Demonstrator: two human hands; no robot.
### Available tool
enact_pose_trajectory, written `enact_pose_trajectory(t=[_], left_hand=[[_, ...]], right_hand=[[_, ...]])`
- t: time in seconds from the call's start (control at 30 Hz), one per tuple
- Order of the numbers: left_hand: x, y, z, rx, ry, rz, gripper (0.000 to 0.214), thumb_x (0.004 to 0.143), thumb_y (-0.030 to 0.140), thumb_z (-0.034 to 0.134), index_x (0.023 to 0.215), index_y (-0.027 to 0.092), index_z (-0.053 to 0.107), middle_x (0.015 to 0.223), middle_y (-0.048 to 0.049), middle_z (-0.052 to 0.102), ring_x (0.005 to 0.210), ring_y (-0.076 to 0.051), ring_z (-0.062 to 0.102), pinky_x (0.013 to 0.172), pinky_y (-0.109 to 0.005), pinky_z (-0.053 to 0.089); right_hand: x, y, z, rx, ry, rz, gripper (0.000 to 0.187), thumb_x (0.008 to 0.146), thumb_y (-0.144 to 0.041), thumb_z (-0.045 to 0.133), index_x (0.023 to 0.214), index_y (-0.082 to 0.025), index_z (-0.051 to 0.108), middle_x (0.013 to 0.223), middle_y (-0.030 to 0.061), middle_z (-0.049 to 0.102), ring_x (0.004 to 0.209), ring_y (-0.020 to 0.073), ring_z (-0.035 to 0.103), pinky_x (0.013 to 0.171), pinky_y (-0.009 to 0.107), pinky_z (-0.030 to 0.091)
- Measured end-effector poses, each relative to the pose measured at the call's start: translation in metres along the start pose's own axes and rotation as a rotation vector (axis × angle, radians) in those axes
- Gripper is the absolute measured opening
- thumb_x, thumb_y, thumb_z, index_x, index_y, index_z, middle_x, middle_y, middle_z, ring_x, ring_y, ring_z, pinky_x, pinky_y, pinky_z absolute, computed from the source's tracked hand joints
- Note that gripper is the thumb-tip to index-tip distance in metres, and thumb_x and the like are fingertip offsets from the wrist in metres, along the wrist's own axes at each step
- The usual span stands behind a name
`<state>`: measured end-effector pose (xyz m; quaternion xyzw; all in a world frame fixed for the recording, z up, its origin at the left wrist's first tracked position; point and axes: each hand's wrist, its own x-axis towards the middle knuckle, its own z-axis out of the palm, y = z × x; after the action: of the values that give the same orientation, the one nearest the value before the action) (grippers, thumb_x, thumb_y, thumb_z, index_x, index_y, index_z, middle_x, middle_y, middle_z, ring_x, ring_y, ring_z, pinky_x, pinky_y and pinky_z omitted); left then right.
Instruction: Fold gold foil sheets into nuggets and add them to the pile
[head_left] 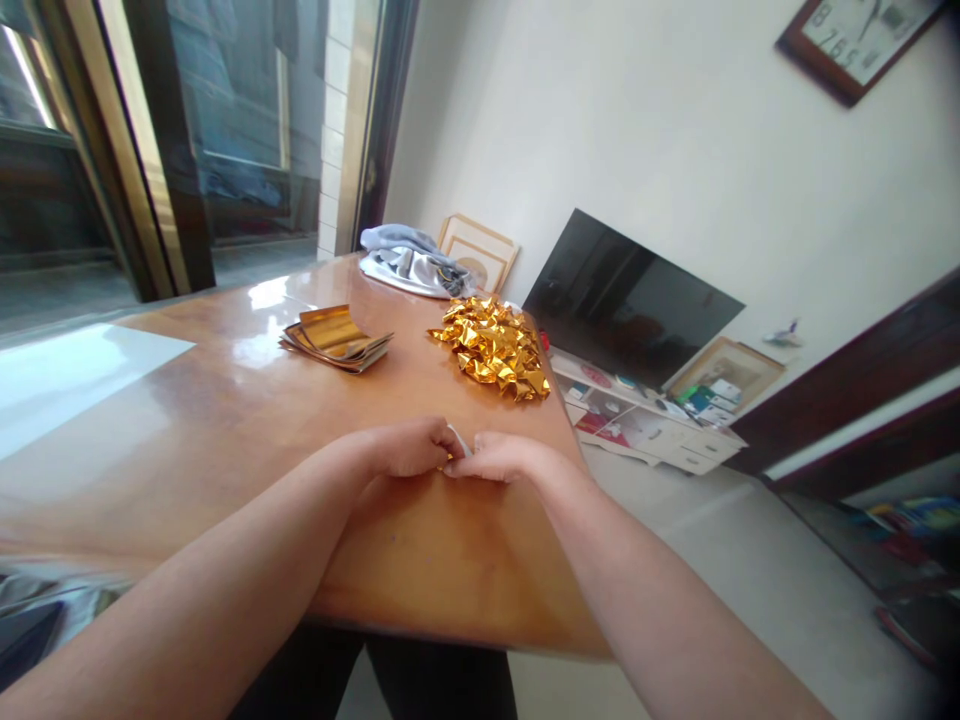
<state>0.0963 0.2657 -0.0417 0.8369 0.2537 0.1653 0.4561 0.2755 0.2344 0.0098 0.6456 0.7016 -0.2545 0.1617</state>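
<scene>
My left hand (409, 447) and my right hand (499, 457) meet over the near part of the wooden table (225, 420), fingers curled and pinched together on a small piece of gold foil paper (457, 447) with a white side; only a sliver shows between them. Farther back lies a heap of folded gold foil pieces (495, 347). To its left sits a stack of flat gold foil sheets (335, 338).
A bundle of grey cloth (409, 260) lies at the table's far end. Beyond the table's right edge are a black TV (630, 300) on a white low cabinet (652, 425), picture frames against the wall and a clock (855, 40). A glass door stands on the left.
</scene>
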Motion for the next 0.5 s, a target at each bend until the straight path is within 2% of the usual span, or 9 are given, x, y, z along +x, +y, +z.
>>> enact_pose_trajectory(t=[0.1,0.37,0.5], left_hand=[[-0.002,0.001,-0.001,-0.015,-0.139,0.041,0.040,0.069,0.012,0.051,0.095,0.018,0.081,0.087,0.0004,0.079,0.075,-0.017,0.068,0.064,-0.019,0.047],[-0.003,0.004,-0.001,-0.063,-0.168,0.081,0.044,0.069,0.011,0.051,0.099,0.020,0.081,0.091,0.0001,0.080,0.078,-0.020,0.068,0.067,-0.022,0.048],[-0.005,0.008,-0.001,-0.035,-0.123,0.062,0.042,0.068,0.012,0.052,0.097,0.018,0.081,0.081,0.0002,0.077,0.071,-0.018,0.065,0.062,-0.022,0.044]], right_hand=[[-0.003,0.004,-0.004,-0.040,-0.010,-0.019,0.043,0.077,-0.059,0.066,0.085,-0.017,0.069,0.072,0.0026,0.066,0.058,0.0148,0.059,0.050,0.024,0.035],[-0.009,0.011,-0.005,-0.003,-0.041,-0.069,0.025,0.076,-0.038,0.066,0.066,-0.016,0.060,0.057,-0.0014,0.056,0.048,0.0097,0.047,0.047,0.023,0.027],[-0.004,0.021,-0.003,0.019,-0.035,-0.119,0.021,0.072,-0.032,0.066,0.060,-0.016,0.058,0.051,-0.0040,0.047,0.047,0.0088,0.041,0.047,0.023,0.025]])
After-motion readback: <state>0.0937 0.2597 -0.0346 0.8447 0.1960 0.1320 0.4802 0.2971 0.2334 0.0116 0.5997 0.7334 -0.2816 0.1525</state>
